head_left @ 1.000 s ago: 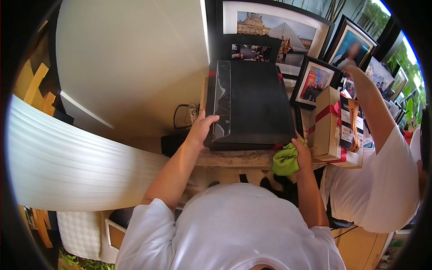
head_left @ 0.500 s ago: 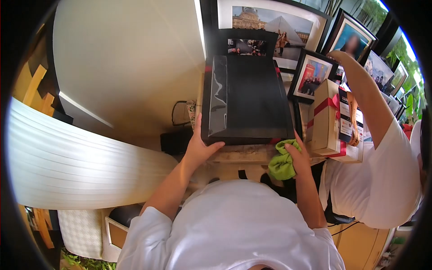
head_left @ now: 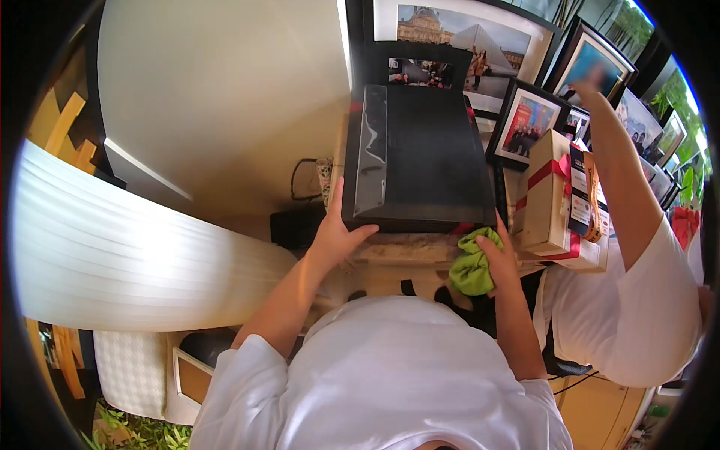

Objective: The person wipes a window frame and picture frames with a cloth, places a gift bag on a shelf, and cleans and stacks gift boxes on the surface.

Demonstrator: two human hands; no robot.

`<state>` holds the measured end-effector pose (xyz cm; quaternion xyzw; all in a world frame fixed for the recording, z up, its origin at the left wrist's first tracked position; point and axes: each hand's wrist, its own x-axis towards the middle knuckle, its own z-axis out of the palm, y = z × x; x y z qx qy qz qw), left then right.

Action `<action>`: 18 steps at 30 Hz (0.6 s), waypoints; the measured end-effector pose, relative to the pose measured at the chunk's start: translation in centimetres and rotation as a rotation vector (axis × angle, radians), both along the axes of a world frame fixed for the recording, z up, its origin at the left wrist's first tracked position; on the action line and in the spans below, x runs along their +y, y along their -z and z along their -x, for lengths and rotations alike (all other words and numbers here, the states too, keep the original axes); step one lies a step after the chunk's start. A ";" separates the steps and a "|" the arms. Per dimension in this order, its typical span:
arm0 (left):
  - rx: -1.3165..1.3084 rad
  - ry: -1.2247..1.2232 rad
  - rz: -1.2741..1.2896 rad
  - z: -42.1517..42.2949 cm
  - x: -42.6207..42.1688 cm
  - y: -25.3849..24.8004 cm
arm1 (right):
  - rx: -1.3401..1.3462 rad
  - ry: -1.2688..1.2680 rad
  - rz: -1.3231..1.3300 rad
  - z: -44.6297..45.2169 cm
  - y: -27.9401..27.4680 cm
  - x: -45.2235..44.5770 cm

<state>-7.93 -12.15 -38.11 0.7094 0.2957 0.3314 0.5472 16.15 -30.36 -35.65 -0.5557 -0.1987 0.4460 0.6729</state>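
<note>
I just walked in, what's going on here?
Someone has their left hand at the near left corner of a black box. Their right hand, holding a green cloth, is at the near right corner. The box is in front of a big framed picture. Another person's hand is at a smaller frame.

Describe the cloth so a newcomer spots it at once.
Find the big black box in the upper middle. At its near right corner is the wearer's right hand, with the cloth bunched in it. The cloth is lime green, unlike the black box or the red-ribboned cream box nearby.
</note>
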 end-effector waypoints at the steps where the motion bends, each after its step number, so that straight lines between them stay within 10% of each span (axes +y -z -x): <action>1: 0.010 -0.024 -0.096 0.1 -0.1 -0.1 | 0.001 0.002 0.008 0.2 -0.2 0.0; 10: 0.295 -0.059 -0.738 0.2 0.6 -1.4 | -0.703 -0.022 0.107 0.5 2.1 -0.1; 18: 0.268 -0.103 -0.791 0.4 0.1 -1.0 | -0.478 -0.097 0.146 0.4 0.6 -0.6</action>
